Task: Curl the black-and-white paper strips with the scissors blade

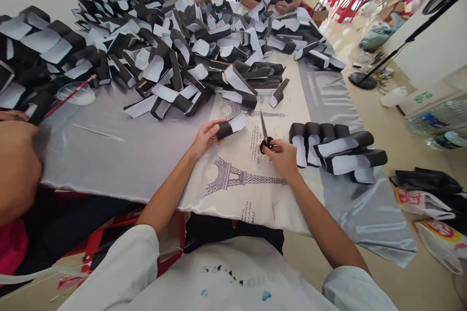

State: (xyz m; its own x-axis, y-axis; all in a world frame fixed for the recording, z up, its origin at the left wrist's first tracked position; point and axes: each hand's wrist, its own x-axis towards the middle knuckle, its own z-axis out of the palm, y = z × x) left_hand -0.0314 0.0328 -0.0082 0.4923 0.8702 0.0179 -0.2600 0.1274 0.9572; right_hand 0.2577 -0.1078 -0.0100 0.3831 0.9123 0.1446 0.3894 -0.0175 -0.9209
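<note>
Left hand holds paper; right hand, scissors.

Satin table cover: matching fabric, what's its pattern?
The cover is cream with dark violet Eiffel Tower drawings, grey at the sides; best in the head view.

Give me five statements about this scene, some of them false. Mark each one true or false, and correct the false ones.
1. The right hand grips black-handled steel scissors. True.
2. The scissors' blades point back toward the person. False: they point away, up the cloth.
3. The left hand holds a curled black-and-white paper strip. True.
4. The grey-and-cream satin cloth is printed with Eiffel Towers. True.
5. A red-handled paintbrush lies on the cloth's right side. False: it rests on a clear dish at the left.
</note>
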